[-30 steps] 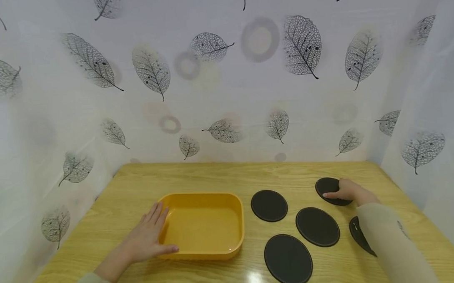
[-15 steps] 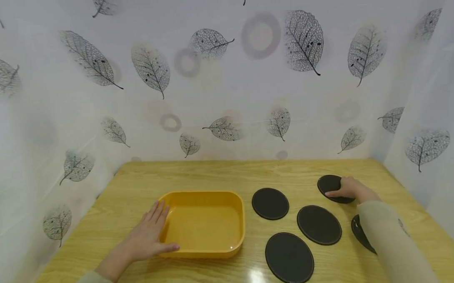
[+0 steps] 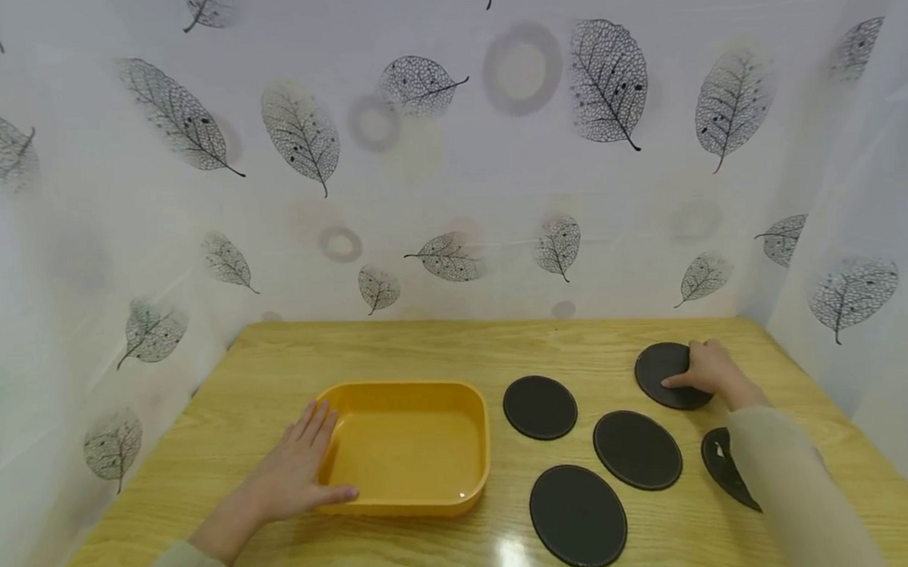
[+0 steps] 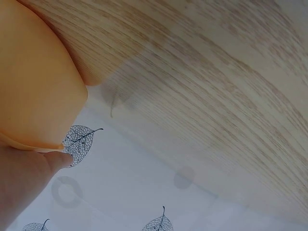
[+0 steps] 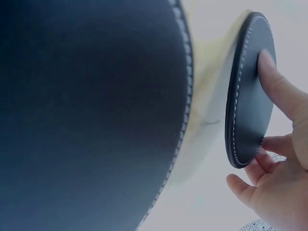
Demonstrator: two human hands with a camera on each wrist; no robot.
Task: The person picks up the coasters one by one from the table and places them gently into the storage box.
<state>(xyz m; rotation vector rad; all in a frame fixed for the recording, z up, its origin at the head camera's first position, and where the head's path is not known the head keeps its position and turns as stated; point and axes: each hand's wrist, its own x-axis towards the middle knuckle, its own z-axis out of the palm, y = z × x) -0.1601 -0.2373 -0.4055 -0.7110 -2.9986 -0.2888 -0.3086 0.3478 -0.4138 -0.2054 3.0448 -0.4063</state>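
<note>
My right hand (image 3: pixel 712 370) pinches the right edge of a round black coaster (image 3: pixel 667 376) at the far right of the table. In the right wrist view, the thumb lies on the face of this white-stitched coaster (image 5: pixel 250 96) and some fingers are at its lower edge. My left hand (image 3: pixel 295 468) rests on the left side of a yellow rectangular tray (image 3: pixel 474 416), fingers spread and straight over the rim. Its thumb (image 4: pixel 55 161) touches the tray rim in the left wrist view. Inside the tray nothing lies.
Three more black coasters lie right of the tray: a back one (image 3: pixel 539 407), a middle one (image 3: pixel 637 450) and a front one (image 3: pixel 578 517). Another dark disc (image 3: pixel 727 470) is partly hidden beneath my right sleeve. A leaf-patterned curtain (image 3: pixel 451 192) encloses the wooden table (image 3: pixel 396 340).
My right hand has risen slightly, and the coaster in it has tilted so its face shows rounder. The left hand and the tray stay in place.
</note>
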